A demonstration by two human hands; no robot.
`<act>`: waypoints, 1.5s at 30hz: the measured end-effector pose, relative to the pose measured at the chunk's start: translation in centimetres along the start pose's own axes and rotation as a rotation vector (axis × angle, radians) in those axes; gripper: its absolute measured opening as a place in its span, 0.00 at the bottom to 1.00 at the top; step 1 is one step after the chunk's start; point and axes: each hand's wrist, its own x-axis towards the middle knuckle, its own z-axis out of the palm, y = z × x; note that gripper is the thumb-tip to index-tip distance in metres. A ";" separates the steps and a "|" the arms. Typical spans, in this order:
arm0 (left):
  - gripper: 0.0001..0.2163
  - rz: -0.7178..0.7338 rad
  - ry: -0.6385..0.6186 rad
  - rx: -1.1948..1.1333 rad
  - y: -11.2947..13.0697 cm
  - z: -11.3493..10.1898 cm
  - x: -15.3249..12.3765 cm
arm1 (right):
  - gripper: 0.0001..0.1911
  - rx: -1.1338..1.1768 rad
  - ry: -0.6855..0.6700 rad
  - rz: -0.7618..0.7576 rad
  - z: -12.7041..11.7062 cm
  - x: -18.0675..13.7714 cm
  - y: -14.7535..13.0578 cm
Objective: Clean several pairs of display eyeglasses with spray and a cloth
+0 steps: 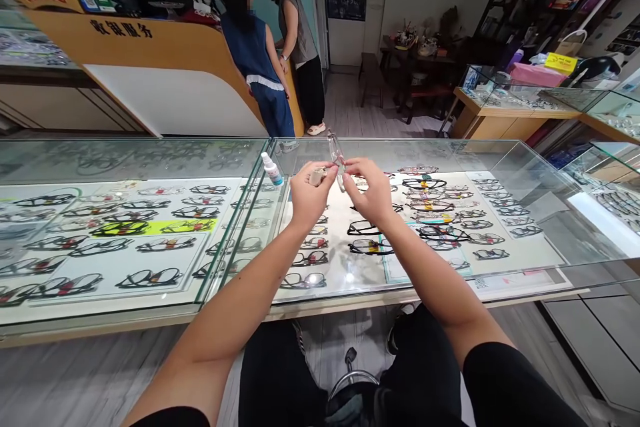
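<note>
Above the glass counter, both hands hold a pair of clear-framed eyeglasses (336,150), turned nearly edge-on to me. My left hand (309,197) is closed, thumb and fingers pinching the near side of the glasses. A small crumpled beige cloth (317,177) is tucked in that same hand. From the other side, my right hand (373,192) grips the glasses between thumb and fingers. A white spray bottle (272,169) with a blue label stands on the glass, left of my left hand.
Under the glass of the display counter (350,293) lie rows of eyeglasses (367,247). Across the aisle stands a wooden cashier desk (125,47), with two people beside it and one behind. More glass cases (530,107) are at the right. A metal stool part (353,377) shows between my legs.
</note>
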 end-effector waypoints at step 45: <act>0.04 0.159 -1.194 0.934 4.1 8.7 2.2 | 0.41 -0.005 0.364 0.431 -7.1 3.4 5.5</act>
